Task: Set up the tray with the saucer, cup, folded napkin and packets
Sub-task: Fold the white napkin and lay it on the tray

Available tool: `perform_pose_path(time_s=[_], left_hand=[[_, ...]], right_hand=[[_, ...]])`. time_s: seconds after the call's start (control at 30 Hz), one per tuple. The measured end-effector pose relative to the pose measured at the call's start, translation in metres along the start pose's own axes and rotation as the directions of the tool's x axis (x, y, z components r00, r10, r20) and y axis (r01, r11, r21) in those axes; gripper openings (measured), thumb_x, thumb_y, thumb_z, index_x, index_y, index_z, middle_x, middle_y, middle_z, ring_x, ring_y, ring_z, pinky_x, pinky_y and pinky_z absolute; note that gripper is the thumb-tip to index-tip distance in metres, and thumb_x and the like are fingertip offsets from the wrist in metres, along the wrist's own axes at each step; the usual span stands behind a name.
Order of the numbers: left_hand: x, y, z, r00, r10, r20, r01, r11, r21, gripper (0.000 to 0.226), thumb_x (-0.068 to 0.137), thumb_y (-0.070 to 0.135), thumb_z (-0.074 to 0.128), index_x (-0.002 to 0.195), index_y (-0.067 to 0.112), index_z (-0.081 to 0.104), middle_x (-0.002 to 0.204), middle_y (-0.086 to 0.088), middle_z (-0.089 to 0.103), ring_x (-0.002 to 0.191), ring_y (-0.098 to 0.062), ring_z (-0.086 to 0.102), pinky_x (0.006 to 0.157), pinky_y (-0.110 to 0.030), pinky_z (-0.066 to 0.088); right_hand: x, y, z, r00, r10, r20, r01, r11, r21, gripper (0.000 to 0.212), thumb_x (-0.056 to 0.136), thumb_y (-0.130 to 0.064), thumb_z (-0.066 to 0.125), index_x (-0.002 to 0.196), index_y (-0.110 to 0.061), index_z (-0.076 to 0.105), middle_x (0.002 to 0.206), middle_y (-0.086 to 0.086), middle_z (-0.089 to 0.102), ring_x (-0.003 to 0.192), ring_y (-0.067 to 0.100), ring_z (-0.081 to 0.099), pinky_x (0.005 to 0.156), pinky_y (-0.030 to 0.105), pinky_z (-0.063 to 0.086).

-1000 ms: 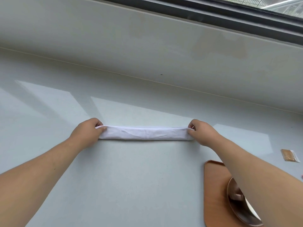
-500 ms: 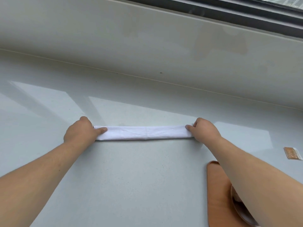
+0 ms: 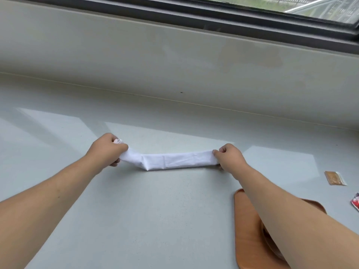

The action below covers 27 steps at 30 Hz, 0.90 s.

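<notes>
- Both hands grip the white napkin (image 3: pixel 174 159), one at each short end: the left hand (image 3: pixel 105 150) is closed around its end and the right hand (image 3: pixel 229 157) pinches the other end between thumb and fingers.
- Half a second ago the napkin lay flat on the counter (image 3: pixel 155 220) as a straight strip; now the left end is lifted and bends up at a crease, while the right part still rests low.
- I judge that the left hand begins to bring its end over toward the right, to fold the strip shorter; so the napkin is not yet ready for the tray.
- Near the right forearm lies the wooden tray (image 3: pixel 246 230), well apart from the napkin; something dark and round sits on it, probably the saucer, but the arm hides most of it.
- Further right on the counter lie a brown packet (image 3: pixel 335 178) and a red packet (image 3: pixel 355 204), both outside the tray.
</notes>
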State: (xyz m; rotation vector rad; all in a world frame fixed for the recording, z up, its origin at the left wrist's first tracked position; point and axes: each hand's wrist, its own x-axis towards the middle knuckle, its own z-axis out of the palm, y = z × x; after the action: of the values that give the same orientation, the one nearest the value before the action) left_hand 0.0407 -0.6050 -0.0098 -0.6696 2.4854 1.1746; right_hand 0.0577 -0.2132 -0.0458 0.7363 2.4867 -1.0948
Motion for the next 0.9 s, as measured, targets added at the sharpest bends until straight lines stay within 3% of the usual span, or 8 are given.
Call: perform_pose_path(time_s=[0.07, 0.2, 0.37, 0.57, 0.77, 0.9], left_hand=[[-0.014, 0.024, 0.012, 0.999, 0.047, 0.021, -0.045, 0.997, -0.066, 0.013, 0.082, 0.020, 0.062, 0.095, 0.018, 0.061, 0.088, -0.009, 0.069, 0.050, -0.018, 0.066, 0.046, -0.026, 0.055], [-0.043, 0.072, 0.050, 0.984, 0.135, 0.119, -0.112, 0.977, -0.179, 0.018, 0.085, 0.021, 0.066, 0.102, 0.019, 0.061, 0.093, -0.013, 0.070, 0.052, -0.017, 0.069, 0.051, -0.030, 0.060], [-0.074, 0.115, 0.117, 0.962, 0.144, 0.233, -0.102, 0.978, -0.184, 0.024, 0.077, 0.022, 0.068, 0.100, 0.022, 0.061, 0.089, -0.013, 0.072, 0.054, -0.018, 0.072, 0.056, -0.033, 0.063], [-0.088, 0.143, 0.188, 0.946, 0.089, 0.311, -0.034, 0.983, -0.179, 0.027, 0.076, 0.030, 0.067, 0.101, 0.027, 0.058, 0.066, -0.006, 0.077, 0.062, -0.025, 0.077, 0.074, -0.045, 0.067], [-0.087, 0.175, 0.227, 0.961, 0.110, 0.253, -0.051, 0.972, -0.228, 0.025, 0.086, 0.020, 0.066, 0.109, 0.023, 0.056, 0.085, -0.008, 0.076, 0.061, -0.017, 0.076, 0.063, -0.033, 0.065], [-0.084, 0.183, 0.237, 0.940, 0.106, 0.325, -0.037, 0.976, -0.213, 0.034, 0.087, 0.024, 0.070, 0.117, 0.023, 0.055, 0.087, -0.008, 0.077, 0.069, -0.019, 0.079, 0.071, -0.036, 0.066]], right_hand=[[-0.006, 0.000, -0.004, 0.999, 0.029, 0.043, -0.035, 0.992, 0.125, 0.013, 0.094, -0.025, 0.060, 0.100, -0.016, 0.054, 0.093, -0.001, 0.059, 0.059, 0.025, 0.067, 0.056, 0.030, 0.048], [-0.015, 0.006, -0.014, 0.990, 0.022, 0.141, -0.064, 0.952, 0.299, 0.021, 0.092, -0.019, 0.061, 0.112, -0.019, 0.055, 0.101, 0.003, 0.062, 0.052, 0.022, 0.069, 0.051, 0.025, 0.056], [-0.018, 0.017, -0.030, 0.973, 0.003, 0.232, -0.106, 0.895, 0.433, 0.016, 0.094, -0.015, 0.060, 0.110, -0.018, 0.057, 0.101, 0.008, 0.062, 0.057, 0.029, 0.071, 0.068, 0.041, 0.065], [-0.007, 0.025, -0.043, 0.944, -0.018, 0.328, -0.160, 0.847, 0.507, 0.024, 0.094, -0.010, 0.058, 0.117, -0.013, 0.056, 0.114, 0.018, 0.064, 0.072, 0.032, 0.074, 0.077, 0.044, 0.065], [0.005, 0.030, -0.054, 0.913, -0.050, 0.404, -0.197, 0.815, 0.545, 0.031, 0.094, -0.008, 0.057, 0.124, -0.014, 0.055, 0.117, 0.022, 0.068, 0.077, 0.032, 0.075, 0.078, 0.043, 0.065], [0.014, 0.034, -0.059, 0.914, -0.046, 0.404, -0.187, 0.835, 0.518, 0.026, 0.092, -0.010, 0.057, 0.116, -0.020, 0.057, 0.110, 0.016, 0.071, 0.074, 0.031, 0.076, 0.074, 0.041, 0.065]])
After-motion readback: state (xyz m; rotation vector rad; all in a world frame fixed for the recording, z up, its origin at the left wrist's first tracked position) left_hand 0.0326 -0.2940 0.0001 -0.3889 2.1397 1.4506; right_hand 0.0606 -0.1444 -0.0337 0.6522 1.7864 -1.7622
